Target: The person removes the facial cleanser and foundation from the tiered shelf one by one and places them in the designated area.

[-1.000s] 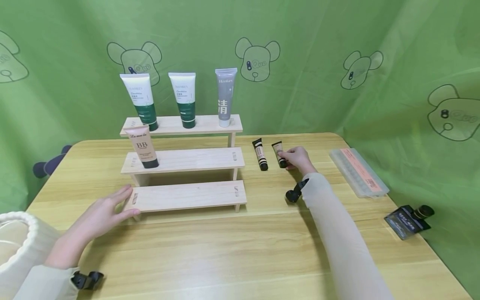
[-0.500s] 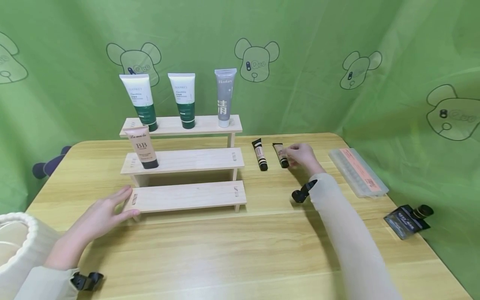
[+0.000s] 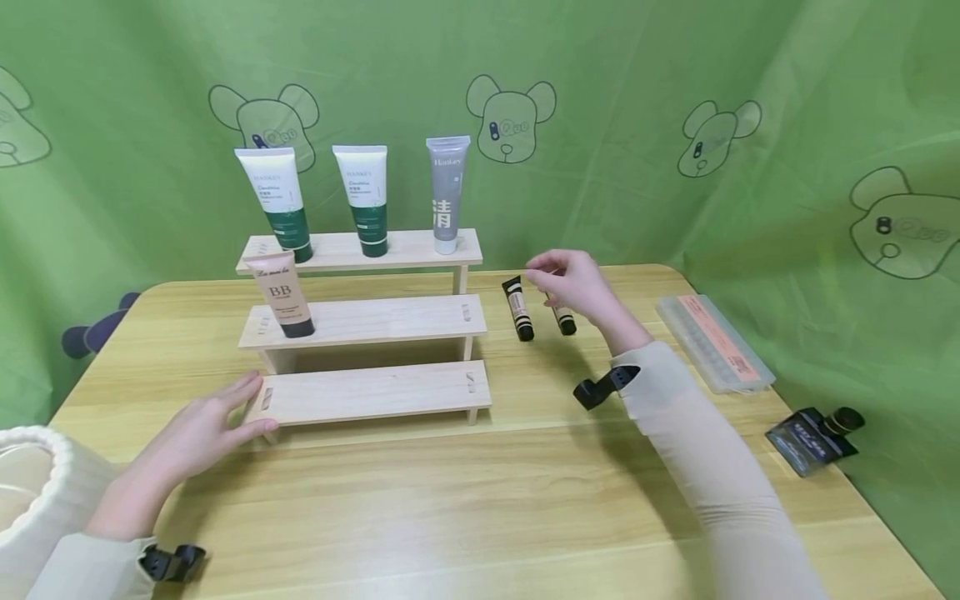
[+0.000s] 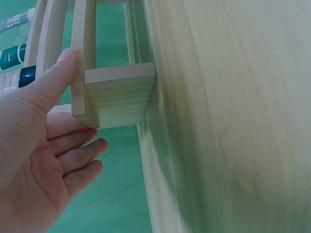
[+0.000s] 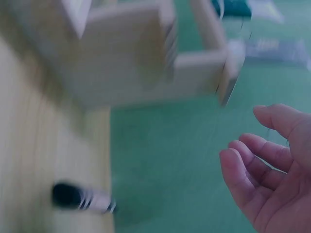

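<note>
My left hand (image 3: 198,433) is at the left end of the lowest step of a three-step wooden display stand (image 3: 375,392). In the left wrist view its thumb lies on the board's edge and the index finger is at the corner, gripping it. Over the table on the right, my right hand (image 3: 573,287) hovers with loosely bent fingers and nothing between them. It partly hides a small beige tube with a black cap (image 3: 565,321). Just left of that lies another small black-and-pink tube (image 3: 518,310). In the right wrist view one small tube (image 5: 87,198) shows, blurred.
Two white-and-green tubes (image 3: 275,196) and a grey tube (image 3: 447,196) stand on the top step. A pink BB cream tube (image 3: 282,292) stands on the middle one. At right lie a clear plastic case (image 3: 716,343) and a dark bottle (image 3: 808,442). A white basket (image 3: 75,479) is at left.
My right hand has let go of the beige tube, lifted away and moved left above the two small tubes. The tube stays on the table. My left hand has kept its place.
</note>
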Demonstrator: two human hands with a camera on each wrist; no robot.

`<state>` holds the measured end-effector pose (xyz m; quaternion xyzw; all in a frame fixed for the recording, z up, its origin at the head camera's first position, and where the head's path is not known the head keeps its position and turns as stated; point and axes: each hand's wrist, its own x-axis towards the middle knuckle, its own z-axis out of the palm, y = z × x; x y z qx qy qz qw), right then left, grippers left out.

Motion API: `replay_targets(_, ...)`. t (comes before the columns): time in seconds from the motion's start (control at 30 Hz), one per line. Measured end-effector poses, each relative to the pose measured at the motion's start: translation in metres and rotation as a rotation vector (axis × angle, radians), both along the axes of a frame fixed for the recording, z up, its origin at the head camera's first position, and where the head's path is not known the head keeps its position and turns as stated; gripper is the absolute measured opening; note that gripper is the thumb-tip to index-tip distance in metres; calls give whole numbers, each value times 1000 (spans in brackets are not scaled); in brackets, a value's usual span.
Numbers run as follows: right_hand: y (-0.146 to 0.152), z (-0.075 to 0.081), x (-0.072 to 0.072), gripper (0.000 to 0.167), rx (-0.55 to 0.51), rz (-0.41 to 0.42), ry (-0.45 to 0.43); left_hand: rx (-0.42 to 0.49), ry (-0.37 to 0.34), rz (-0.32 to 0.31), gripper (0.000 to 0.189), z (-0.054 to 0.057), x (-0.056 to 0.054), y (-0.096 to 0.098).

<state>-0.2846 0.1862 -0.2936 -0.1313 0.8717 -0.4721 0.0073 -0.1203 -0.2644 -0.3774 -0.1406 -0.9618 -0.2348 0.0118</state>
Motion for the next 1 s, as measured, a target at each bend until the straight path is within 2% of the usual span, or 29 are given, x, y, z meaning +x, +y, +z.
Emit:
replay_targets(0.2,-33,20,17,28,27,111,75,4,1,1,76,0,0,0)
replay_targets(0.37,-61,25,22,26,24,194,82,0,11,1,76,-1,0,-1)
replay_targets(0.57,-95,17,23,25,30,285,81,1,14,-2,76,-2,-1,-2)
replay_targets(1.0,-162,-7,30,21,22,406,-8,2,17,2,76,-2,-1,-1)
